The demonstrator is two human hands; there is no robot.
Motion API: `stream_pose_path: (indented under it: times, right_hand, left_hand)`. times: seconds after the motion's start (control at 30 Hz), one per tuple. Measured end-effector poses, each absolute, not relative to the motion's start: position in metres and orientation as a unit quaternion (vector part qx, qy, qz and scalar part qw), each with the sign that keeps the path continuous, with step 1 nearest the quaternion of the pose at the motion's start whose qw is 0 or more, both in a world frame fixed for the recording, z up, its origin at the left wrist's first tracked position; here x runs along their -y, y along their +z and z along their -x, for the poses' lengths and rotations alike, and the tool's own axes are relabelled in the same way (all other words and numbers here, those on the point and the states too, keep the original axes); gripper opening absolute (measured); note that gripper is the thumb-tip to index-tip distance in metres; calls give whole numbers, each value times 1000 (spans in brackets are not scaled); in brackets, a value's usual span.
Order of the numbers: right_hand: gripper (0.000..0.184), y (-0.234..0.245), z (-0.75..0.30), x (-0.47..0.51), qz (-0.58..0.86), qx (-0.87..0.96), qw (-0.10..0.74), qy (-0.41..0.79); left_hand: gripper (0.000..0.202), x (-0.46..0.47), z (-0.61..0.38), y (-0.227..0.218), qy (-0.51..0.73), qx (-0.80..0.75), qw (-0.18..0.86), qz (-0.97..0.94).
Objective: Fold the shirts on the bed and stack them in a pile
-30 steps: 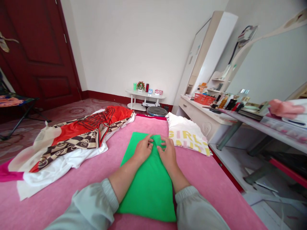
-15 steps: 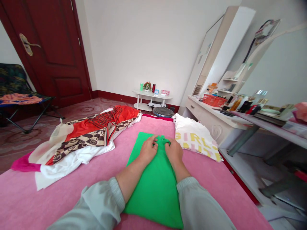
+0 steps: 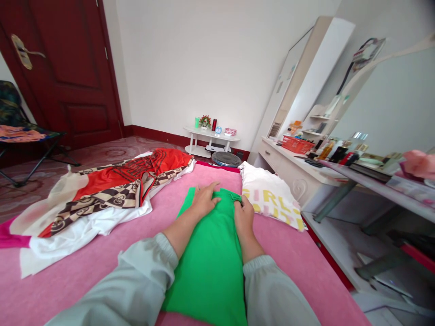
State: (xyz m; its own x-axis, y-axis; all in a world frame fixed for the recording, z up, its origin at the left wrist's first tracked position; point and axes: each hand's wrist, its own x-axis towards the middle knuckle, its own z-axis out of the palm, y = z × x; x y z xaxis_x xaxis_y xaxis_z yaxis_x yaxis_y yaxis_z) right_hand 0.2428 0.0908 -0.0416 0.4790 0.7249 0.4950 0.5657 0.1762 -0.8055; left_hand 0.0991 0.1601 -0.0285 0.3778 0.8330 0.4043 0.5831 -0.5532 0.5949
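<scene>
The left hand [image 3: 204, 200] lies flat and open on the upper end of a green garment [image 3: 207, 267], fingers spread and pressing the cloth down. The right hand [image 3: 243, 216] sits just beside it on the same garment, near the right edge. Its fingers [image 3: 238, 204] bend down onto a small bunched ridge of cloth at the top, and whether they pinch it cannot be told. The two hands are near each other but apart, and pale sleeves cover both forearms.

The garment lies lengthwise in the middle of a pink bed [image 3: 292, 258], folded into a long narrow strip. To its right, close by, rests a white T-shirt [image 3: 268, 197] with yellow letters. To its left a red and checkered garment [image 3: 118, 185] lies heaped over white cloth [image 3: 84, 233]. Beyond the bed's right side stands a white desk [image 3: 288, 165] carrying a red basket [image 3: 297, 144] and bottles. A small white table [image 3: 210, 136] stands against the far wall.
</scene>
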Motion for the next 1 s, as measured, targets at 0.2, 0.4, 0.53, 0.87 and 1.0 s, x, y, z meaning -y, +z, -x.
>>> stream_pose_path:
  times: [0.2,0.4,0.53,0.87,1.0]
  right_hand:
    - [31,-45,-241,-96,610,499,604,117]
    - [25,-42,-240,-92,626,530,562,108]
    - [16,-37,-241,-90,595,550,576,110]
    - [22,-39,-242,-88,517,526,635,230]
    - [19,-33,-239,-86,514,538,633,215]
  left_hand:
    - [45,-155,-93,-24,400,-415,149,-803]
    - [18,-161,-92,-26,420,-400,142,-802]
    - [11,-163,-91,-23,462,-373,188,-782]
    - [9,-166,-93,-21,467,-249,364,-767]
    - [11,-167,-93,-22,472,-262,350,-766]
